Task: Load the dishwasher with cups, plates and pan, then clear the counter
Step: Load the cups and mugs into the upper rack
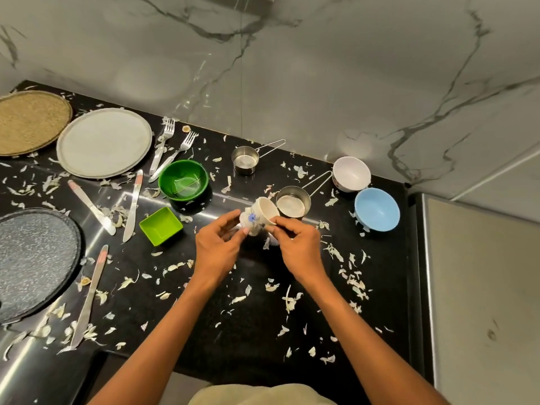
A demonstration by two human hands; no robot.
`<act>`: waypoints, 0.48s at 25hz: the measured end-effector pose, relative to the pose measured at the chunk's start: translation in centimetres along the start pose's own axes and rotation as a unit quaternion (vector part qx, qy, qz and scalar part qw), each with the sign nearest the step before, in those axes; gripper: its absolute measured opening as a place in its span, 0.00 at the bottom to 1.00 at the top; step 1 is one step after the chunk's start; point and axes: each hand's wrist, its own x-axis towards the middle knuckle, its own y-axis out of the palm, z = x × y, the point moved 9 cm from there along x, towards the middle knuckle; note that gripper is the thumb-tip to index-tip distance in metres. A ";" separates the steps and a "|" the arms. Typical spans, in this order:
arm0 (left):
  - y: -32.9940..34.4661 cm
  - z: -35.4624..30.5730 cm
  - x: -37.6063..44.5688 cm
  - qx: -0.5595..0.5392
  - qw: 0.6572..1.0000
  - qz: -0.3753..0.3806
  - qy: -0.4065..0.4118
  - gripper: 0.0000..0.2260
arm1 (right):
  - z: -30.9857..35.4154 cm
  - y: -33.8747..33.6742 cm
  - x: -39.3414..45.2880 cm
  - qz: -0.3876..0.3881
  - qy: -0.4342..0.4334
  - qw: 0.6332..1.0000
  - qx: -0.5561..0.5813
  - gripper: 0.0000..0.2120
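A small white cup point(264, 211) with a blue flower print is tilted on its side above the black counter point(233, 302), held between both hands. My left hand point(217, 247) grips its base side and my right hand point(298, 247) pinches its rim. Two steel measuring cups point(245, 159) point(293, 202) stand just behind. A white bowl point(350, 173) and a blue bowl point(377, 209) sit to the right. A grey plate point(103, 142) lies at the back left and a dark speckled pan point(32, 261) at the left edge.
A round green bowl point(183, 180) and a square lime dish point(160, 226) sit left of the hands. Two forks point(175, 147) and three knives point(133, 206) lie scattered. A woven mat point(29, 121) is far left. Pale peel scraps litter the counter. A steel appliance point(479, 287) borders the right.
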 end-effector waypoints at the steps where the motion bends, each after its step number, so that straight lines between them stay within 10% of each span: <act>1: 0.3 -0.1 -0.6 -0.031 0.999 0.007 -0.006 0.18 | -0.6 -0.5 -1.0 0.007 0.024 0.999 0.021 0.12; 12: 6.3 -1.0 -7.1 -0.025 0.992 0.124 -0.012 0.24 | -2.3 -8.2 -10.2 -0.060 0.089 0.987 0.122 0.11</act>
